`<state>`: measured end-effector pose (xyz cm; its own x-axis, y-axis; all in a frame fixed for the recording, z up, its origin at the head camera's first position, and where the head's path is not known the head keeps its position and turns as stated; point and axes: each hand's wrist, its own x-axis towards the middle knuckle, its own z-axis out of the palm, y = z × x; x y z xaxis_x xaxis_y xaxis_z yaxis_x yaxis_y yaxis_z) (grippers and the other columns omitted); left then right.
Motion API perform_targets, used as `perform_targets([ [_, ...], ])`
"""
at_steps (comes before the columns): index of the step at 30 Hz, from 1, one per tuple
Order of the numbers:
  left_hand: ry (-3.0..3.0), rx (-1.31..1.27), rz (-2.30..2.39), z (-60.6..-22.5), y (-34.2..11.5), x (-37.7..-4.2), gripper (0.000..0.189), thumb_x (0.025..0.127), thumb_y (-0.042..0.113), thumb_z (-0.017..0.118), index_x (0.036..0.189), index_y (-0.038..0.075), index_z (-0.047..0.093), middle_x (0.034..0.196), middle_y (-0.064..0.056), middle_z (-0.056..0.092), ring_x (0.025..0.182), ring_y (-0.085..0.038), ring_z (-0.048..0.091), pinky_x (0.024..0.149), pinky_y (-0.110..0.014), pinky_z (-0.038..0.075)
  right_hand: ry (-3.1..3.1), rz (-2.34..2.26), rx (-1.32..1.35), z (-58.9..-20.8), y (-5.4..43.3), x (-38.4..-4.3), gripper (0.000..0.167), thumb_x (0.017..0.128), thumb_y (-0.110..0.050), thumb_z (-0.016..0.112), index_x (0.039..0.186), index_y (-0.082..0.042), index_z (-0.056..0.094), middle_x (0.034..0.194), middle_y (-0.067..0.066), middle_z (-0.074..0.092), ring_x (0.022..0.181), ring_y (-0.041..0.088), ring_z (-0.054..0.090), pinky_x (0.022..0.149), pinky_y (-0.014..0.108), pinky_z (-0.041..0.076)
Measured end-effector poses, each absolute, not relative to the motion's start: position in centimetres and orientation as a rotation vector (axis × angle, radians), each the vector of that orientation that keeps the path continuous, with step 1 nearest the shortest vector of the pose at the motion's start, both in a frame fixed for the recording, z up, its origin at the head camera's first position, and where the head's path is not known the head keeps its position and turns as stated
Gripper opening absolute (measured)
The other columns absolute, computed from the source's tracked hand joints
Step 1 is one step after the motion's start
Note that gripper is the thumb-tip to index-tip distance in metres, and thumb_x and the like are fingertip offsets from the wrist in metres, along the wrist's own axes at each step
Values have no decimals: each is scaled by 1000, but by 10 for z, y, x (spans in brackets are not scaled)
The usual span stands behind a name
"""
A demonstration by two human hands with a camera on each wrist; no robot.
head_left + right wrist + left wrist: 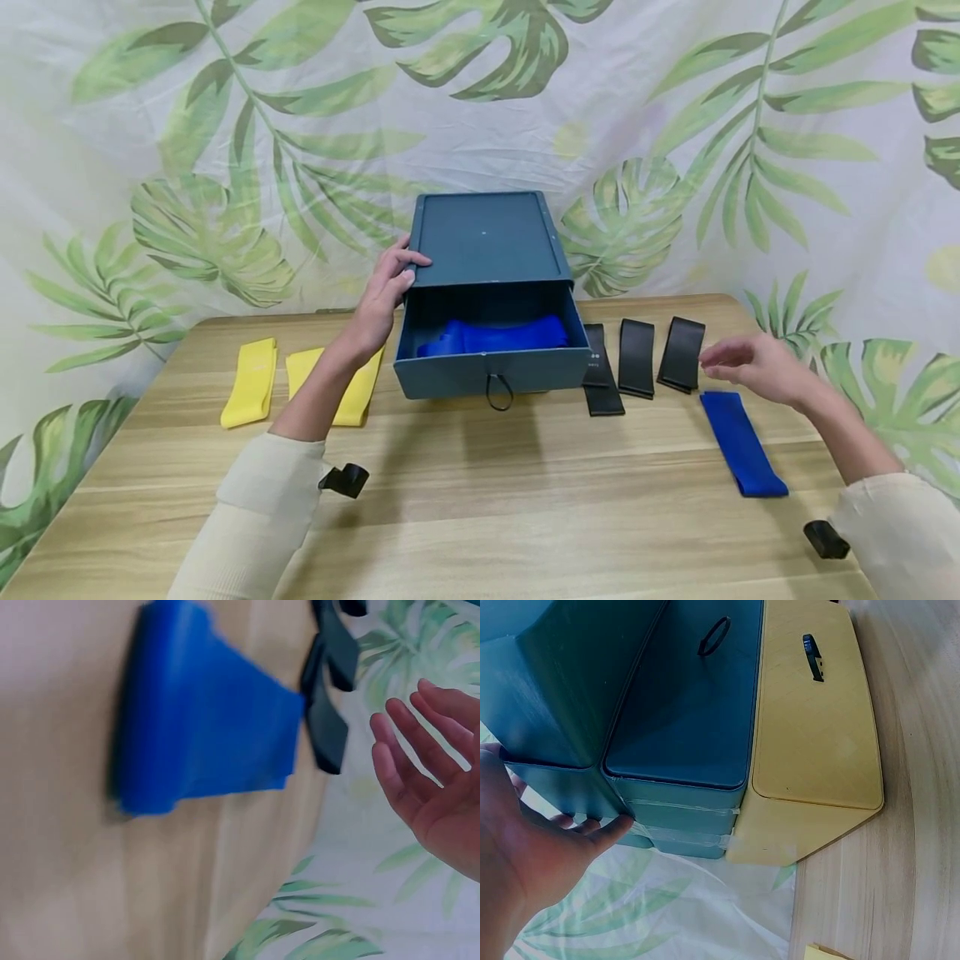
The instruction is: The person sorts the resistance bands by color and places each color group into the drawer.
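Note:
My left hand [378, 304] rests against the left side of a dark teal drawer box [483, 237], fingers reaching over its top edge. The box's top drawer [450, 379] is pulled out, and blue fabric-like bands [510, 336] lie inside. My right hand [761, 367] hovers at the right with nothing in it, fingers spread and loosely bent in the right wrist view. Just below it, apart from the hand, a flat folded blue band [742, 446] lies on the table. Beneath the pulled-out drawer, the left wrist view shows a closed teal drawer [690, 705] and a yellow drawer [817, 727].
Folded black bands [636, 358] lie in a row right of the drawer box. Yellow bands [251, 383] lie on the left, partly behind my left forearm. A leaf-patterned cloth [337, 108] hangs behind the wooden table [510, 525].

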<state>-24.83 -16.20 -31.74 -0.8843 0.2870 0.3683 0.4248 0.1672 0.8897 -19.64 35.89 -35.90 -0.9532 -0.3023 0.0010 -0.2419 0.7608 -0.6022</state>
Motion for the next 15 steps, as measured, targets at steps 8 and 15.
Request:
perform_targets([
  [8, -2334, -696, -1799, -317, -163, -247, 43, 106, 26, 35, 132, -6, 47, 173, -12, 8, 158, -36, 11, 118, -71, 13, 2871, -801, -653, -381, 372, -200, 16, 87, 7, 74, 103, 9, 75, 99, 19, 76, 89, 35, 74, 72, 28, 57],
  [15, -2326, -697, -1801, -317, -162, -247, 43, 106, 26, 35, 132, -6, 48, 173, -12, 8, 158, -36, 12, 118, -71, 14, 2802, -722, -612, -382, 378, -198, 24, 85, 7, 75, 108, 12, 71, 105, 25, 74, 95, 45, 72, 76, 43, 60],
])
